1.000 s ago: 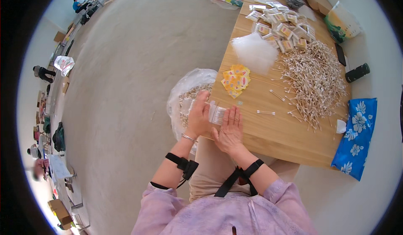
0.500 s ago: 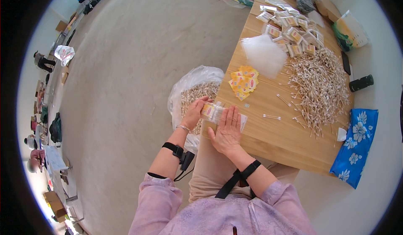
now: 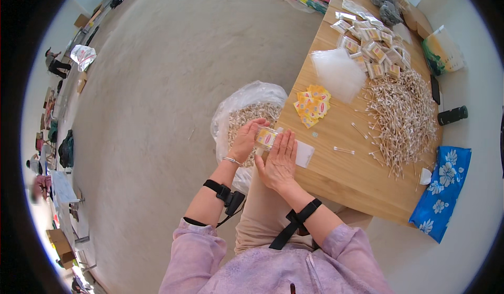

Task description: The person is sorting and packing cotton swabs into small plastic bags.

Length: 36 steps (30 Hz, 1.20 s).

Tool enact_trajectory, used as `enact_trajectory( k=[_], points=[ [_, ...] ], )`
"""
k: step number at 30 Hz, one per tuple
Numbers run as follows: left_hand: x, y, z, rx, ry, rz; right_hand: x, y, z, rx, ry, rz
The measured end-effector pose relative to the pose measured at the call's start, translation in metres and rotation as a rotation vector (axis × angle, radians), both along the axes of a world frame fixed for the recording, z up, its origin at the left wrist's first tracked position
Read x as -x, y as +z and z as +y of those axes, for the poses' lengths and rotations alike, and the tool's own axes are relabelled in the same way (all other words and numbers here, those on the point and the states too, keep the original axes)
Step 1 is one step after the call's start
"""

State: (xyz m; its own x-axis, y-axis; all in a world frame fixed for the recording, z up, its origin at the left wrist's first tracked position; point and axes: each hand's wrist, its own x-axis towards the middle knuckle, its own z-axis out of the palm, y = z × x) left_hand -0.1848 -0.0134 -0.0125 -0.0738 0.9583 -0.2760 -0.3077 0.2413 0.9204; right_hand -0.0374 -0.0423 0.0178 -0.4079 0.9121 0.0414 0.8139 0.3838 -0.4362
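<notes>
A small clear pack of cotton swabs (image 3: pixel 265 138) with a yellow and red label lies in my left hand (image 3: pixel 244 142), whose fingers wrap its far left end. My right hand (image 3: pixel 280 161) is stretched flat, its fingertips resting against the pack's right side. Just right of those fingers, a white rectangular piece (image 3: pixel 304 154) lies at the table edge. Below the pack, a clear plastic sack (image 3: pixel 221 110) full of loose swabs stands beside the table. Yellow printed cards (image 3: pixel 313 105) are spread on the wooden table beyond my hands.
A large heap of loose swabs (image 3: pixel 401 120) covers the table's right side. Behind it are many filled packs (image 3: pixel 375 51) and a stack of clear bags (image 3: pixel 338 74). A black cylinder (image 3: pixel 452 116) and a blue flowered packet (image 3: pixel 442 194) lie along the wall side.
My right hand has slid left along the pack, uncovering more of the white piece. The pack has turned so its label shows more fully. The view has shifted slightly.
</notes>
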Motion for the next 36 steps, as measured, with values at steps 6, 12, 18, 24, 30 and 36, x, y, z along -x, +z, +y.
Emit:
enact_trajectory(
  k=[6,12,18,24,30,36],
  points=[
    [0.006,0.007,0.002,-0.048,-0.021,-0.079,-0.012,0.005,0.023,0.148,-0.169,0.720],
    [0.011,0.002,0.002,-0.104,-0.148,-0.013,0.006,0.000,0.029,0.174,-0.166,1.014],
    [0.008,0.001,0.001,-0.151,-0.121,-0.082,0.026,-0.005,0.029,0.211,-0.183,1.107],
    [0.006,0.008,0.001,-0.123,-0.121,-0.115,0.034,-0.006,0.031,0.193,-0.199,1.120],
    [0.006,0.003,0.003,-0.124,-0.128,-0.090,0.032,-0.006,0.032,0.131,-0.181,1.093],
    [0.006,-0.005,0.004,0.013,0.111,0.128,-0.023,0.006,0.047,-0.059,-0.263,0.880]
  ],
)
